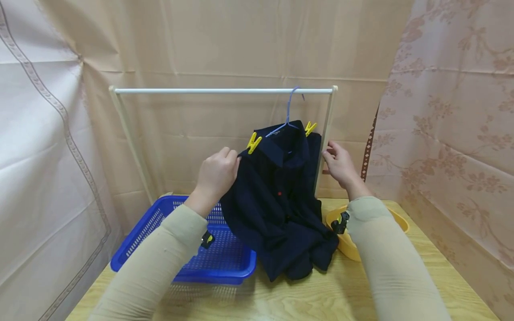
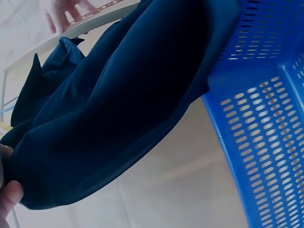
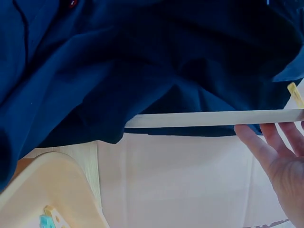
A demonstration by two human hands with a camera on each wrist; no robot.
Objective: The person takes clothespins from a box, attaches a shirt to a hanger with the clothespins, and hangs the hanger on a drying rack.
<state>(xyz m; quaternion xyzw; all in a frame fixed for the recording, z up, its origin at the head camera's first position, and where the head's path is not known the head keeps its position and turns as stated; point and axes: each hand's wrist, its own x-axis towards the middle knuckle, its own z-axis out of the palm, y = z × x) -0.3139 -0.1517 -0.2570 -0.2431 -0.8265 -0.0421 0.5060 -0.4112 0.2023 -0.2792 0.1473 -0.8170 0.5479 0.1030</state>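
A dark navy shirt (image 1: 273,223) with a collar and a small red button hangs on a blue hanger (image 1: 288,109), which is hooked over the rack's top bar near its right end. Yellow clothespins (image 1: 254,143) clip the shirt at both shoulders. My left hand (image 1: 218,171) pinches the cloth at the shoulder on the left, just below one clothespin; in the left wrist view the thumb lies on the fabric. Beside the rack's right post (image 3: 213,118) is my right hand (image 1: 341,166), its extended fingers touching the post and no cloth between them.
The white rack (image 1: 201,91) stands on a wooden table (image 1: 281,303). A blue perforated basket (image 1: 245,272) sits at left, partly behind the shirt. At right, a yellow basin (image 1: 349,249) contains clothespins (image 3: 50,219). Cloth curtains (image 1: 241,40) surround the table.
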